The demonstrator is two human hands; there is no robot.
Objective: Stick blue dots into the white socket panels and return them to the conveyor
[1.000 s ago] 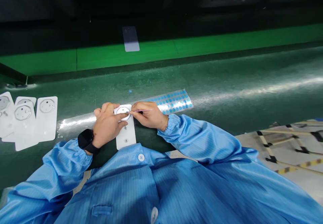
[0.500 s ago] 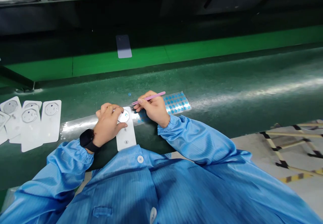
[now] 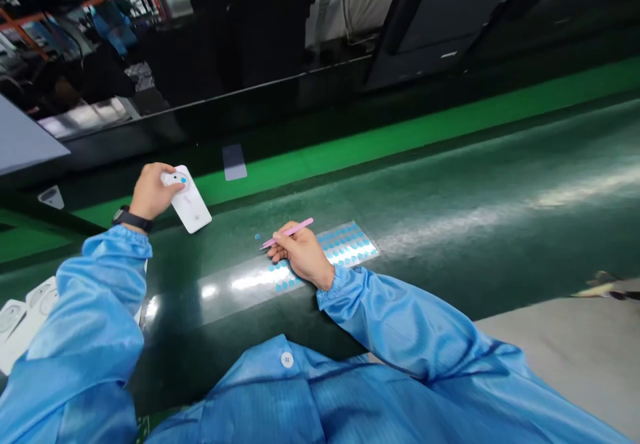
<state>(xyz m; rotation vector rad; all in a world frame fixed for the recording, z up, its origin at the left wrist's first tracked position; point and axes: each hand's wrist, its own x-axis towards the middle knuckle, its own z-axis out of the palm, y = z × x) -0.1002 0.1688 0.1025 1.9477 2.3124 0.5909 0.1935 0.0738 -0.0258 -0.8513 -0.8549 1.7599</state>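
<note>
My left hand (image 3: 154, 191) grips a white flat panel (image 3: 194, 212) by its upper end, thumb on the face, and holds it up and tilted at the far left. A small blue dot (image 3: 183, 180) shows on the panel near my thumb. Pink tweezers (image 3: 295, 229) are pinched in my right hand (image 3: 305, 255), their tips pointing left just above the bench. Under and beside that hand lies a clear sheet with rows of blue round stickers (image 3: 350, 243). One loose blue sticker (image 3: 257, 236) sits on the bench left of the tweezer tips.
Several white panels with round outlines (image 3: 30, 317) lie at the left, partly hidden by my left sleeve. A grey-white card (image 3: 235, 162) lies farther back by the green strip (image 3: 320, 154). The dark green bench (image 3: 450, 231) runs to the right.
My left hand has lifted the white panel from in front of me and carried it left and away. My right hand still holds the tweezers over the sticker sheet. The view has shifted.
</note>
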